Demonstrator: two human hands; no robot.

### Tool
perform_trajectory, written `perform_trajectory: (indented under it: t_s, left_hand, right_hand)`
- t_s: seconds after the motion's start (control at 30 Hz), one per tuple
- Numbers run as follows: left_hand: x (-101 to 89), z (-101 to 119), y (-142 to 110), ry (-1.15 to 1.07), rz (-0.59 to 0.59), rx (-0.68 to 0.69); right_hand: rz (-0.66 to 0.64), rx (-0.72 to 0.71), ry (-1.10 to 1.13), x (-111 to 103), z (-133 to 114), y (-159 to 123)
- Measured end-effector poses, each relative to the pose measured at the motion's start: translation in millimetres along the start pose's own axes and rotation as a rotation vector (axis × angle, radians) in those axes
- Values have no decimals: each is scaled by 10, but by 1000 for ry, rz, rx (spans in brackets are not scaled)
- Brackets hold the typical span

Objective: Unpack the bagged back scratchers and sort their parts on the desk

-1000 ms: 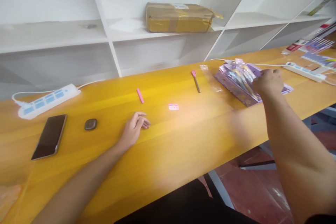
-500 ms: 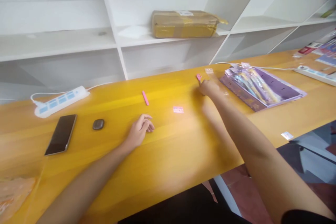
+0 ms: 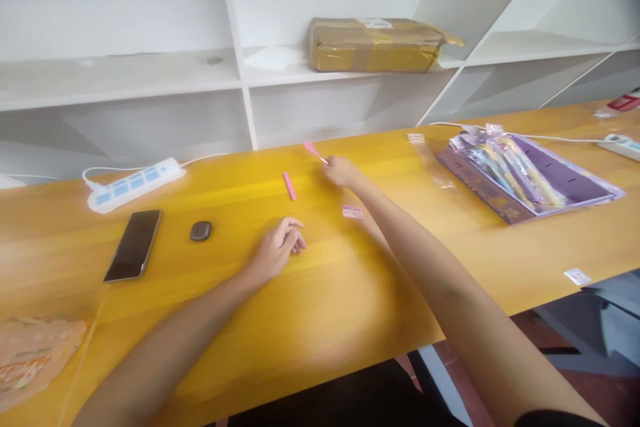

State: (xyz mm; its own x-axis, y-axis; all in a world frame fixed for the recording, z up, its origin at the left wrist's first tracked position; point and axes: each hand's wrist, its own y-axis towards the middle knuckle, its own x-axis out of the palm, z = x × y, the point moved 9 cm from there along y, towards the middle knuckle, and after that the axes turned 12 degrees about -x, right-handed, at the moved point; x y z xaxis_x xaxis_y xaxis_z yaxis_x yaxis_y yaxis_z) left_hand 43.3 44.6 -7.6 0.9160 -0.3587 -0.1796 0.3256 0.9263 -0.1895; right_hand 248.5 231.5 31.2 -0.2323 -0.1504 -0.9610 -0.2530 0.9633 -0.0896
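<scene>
Orange packet (image 3: 37,360): is lying on the near left part of the bench (image 3: 320,320), partly cut off by the view.
White label (image 3: 577,276): is lying flat close to the near edge, toward the right.
Phone (image 3: 133,247): is lying face up toward the left end.
Left hand (image 3: 283,247): is resting well in from the near edge, fingers loosely curled, gripping nothing visible.
Dark case (image 3: 201,231): is sitting between phone and left hand.
Pink-and-white card (image 3: 353,212): is lying to the right of the left hand.
Pink stick (image 3: 289,185): is lying between the left hand and the far edge.
Purple box (image 3: 580,180): is standing toward the far edge, right side, holding clear-wrapped pens (image 3: 515,167).
Right hand (image 3: 340,172): is pinching the plain shaft of the pink-topped pen, fingers closed around it.
Pink-topped pen (image 3: 311,148): is pointing its pink end leftward at the far edge; whether it is touching the bench, I cannot tell.
Cardboard box (image 3: 375,50): is sitting on a shelf (image 3: 280,73) beyond the far edge.
</scene>
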Motion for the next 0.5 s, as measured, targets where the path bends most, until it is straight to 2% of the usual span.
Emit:
perform_trajectory:
  t_s: [0.1, 0.2, 0.37, 0.5]
  left_hand:
    - [-5, -27, 14, -24, -4, -3]
    - [4, -31, 14, -13, -17, -2]
    - [12, -2, 1, 19, -24, 0]
    - [-17, -40, 25, -16, 2, -6]
  right_hand:
    - [14, -106, 62, 125, -600, -71]
    - [-6, -137, 99, 257, -988, -82]
    - [-91, -150, 209, 322, -1187, -123]
    - [-122, -274, 390, 248, -1274, -446]
